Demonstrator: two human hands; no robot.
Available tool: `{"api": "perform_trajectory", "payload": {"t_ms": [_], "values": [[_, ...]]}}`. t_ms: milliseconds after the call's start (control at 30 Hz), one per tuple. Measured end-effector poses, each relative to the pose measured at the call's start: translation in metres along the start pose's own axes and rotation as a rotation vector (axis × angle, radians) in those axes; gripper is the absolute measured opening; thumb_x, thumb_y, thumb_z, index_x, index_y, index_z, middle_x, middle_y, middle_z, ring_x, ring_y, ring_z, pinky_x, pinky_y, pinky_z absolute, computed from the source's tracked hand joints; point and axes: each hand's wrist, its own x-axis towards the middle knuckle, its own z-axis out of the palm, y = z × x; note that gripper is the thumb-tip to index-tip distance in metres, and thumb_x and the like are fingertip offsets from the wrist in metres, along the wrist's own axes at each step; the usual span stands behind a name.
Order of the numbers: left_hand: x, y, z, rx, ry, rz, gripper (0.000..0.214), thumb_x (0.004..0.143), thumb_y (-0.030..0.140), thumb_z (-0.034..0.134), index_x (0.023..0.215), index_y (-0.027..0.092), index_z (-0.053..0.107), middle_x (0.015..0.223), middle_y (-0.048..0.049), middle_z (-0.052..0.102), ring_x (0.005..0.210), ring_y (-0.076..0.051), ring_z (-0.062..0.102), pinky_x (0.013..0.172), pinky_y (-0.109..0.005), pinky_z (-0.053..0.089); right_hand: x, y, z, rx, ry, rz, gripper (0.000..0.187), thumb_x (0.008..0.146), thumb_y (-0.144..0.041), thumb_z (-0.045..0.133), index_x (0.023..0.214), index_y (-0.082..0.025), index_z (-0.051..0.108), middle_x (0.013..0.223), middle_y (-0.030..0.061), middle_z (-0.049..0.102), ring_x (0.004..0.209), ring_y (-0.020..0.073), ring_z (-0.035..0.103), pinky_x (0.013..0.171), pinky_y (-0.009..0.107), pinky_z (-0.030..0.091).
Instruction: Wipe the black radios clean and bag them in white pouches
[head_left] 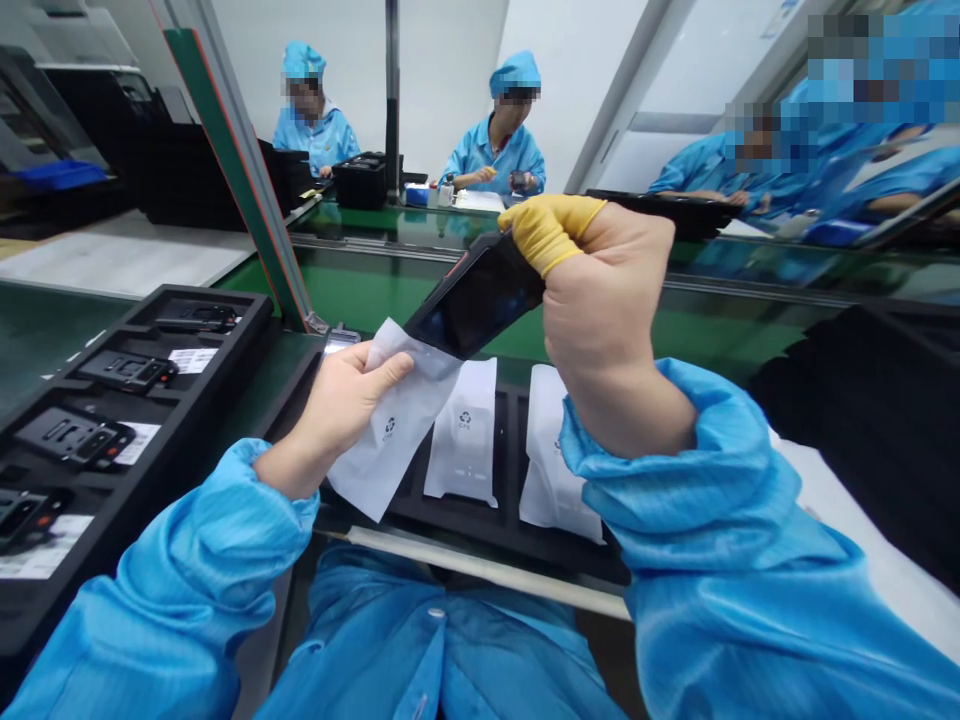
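Observation:
My right hand, with yellow finger cots on its fingertips, is closed on the upper end of a black handheld device with a dark screen. The device slants down to the left, and its lower end meets the mouth of a white plastic bag. My left hand pinches that bag near its opening, thumb on top. How far the device is inside the bag I cannot tell. Below lies a black tray holding a bagged item and another bagged item, partly behind my right wrist.
On the left, a black compartment tray holds several black devices with white labels. A slanted green-and-grey post rises behind it. Dark stacked trays stand at right. Several co-workers in blue sit across the green bench.

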Motion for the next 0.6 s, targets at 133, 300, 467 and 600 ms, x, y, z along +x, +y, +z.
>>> {"api": "perform_trajectory", "payload": {"t_ms": [133,300,467,600], "values": [[0.003,0.005,0.005,-0.011,-0.134,0.048,0.044,0.054,0.053,0.084,0.074,0.016,0.071,0.065,0.0,0.066,0.06,-0.013,0.058,0.057,-0.025,0.047,0.003,-0.008,0.0,-0.041,-0.044,0.01,0.011,0.078,-0.019,0.066,0.07,-0.014,0.07,0.062,-0.004,0.061,0.063,0.0081,0.058,0.063,0.024,0.047],[0.005,0.013,0.013,-0.066,-0.222,0.112,0.04,0.059,0.05,0.083,0.078,0.017,0.072,0.069,-0.0001,0.068,0.062,-0.013,0.059,0.058,-0.023,0.048,-0.002,0.0,0.003,-0.058,-0.19,0.066,0.018,0.08,-0.032,0.065,0.071,-0.017,0.07,0.065,-0.0044,0.062,0.068,0.0103,0.062,0.066,0.025,0.051],[0.007,0.016,0.02,-0.052,-0.208,0.134,0.044,0.067,0.059,0.074,0.079,0.017,0.07,0.067,0.0,0.066,0.062,-0.013,0.059,0.057,-0.023,0.048,-0.007,0.003,0.002,-0.078,-0.195,0.078,0.025,0.078,-0.041,0.066,0.071,-0.017,0.07,0.069,-0.0024,0.065,0.072,0.0127,0.064,0.069,0.028,0.053],[0.007,0.013,0.019,-0.076,-0.163,0.11,0.047,0.066,0.063,0.073,0.08,0.018,0.067,0.066,-0.0003,0.066,0.061,-0.014,0.061,0.056,-0.024,0.049,-0.004,-0.003,-0.004,-0.084,-0.118,0.05,0.024,0.079,-0.042,0.066,0.071,-0.019,0.07,0.068,-0.0034,0.064,0.074,0.0131,0.064,0.071,0.028,0.053]]}}
